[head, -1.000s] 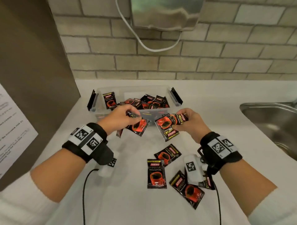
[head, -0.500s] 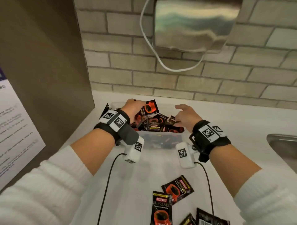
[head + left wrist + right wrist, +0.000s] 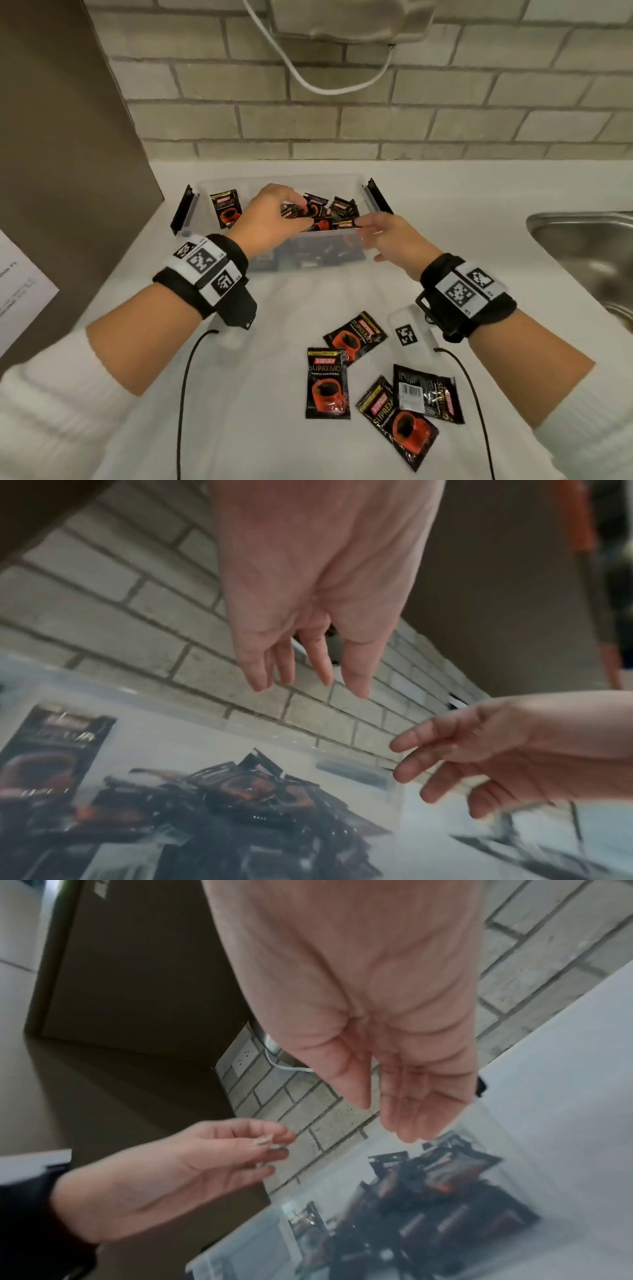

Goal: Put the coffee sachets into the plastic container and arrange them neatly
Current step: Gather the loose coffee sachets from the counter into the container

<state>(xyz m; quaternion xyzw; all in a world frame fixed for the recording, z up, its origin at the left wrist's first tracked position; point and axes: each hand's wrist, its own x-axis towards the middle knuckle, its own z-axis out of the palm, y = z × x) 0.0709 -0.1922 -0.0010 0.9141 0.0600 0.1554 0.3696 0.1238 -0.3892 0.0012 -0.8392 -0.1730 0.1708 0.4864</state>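
1. I see the plastic container (image 3: 349,251), clear with black side latches, on the white tabletop (image 3: 274,411) by the brick wall; black-and-orange coffee sachets lie heaped inside it (image 3: 329,214), one standing at its left end (image 3: 226,210)
2. Four more sachets lie loose on the tabletop in front of it (image 3: 328,383)
3. My left hand (image 3: 270,219) hovers over the heap, grip relaxed and empty
4. My right hand (image 3: 397,240) is at the container's near right rim, fingers straight, holding nothing
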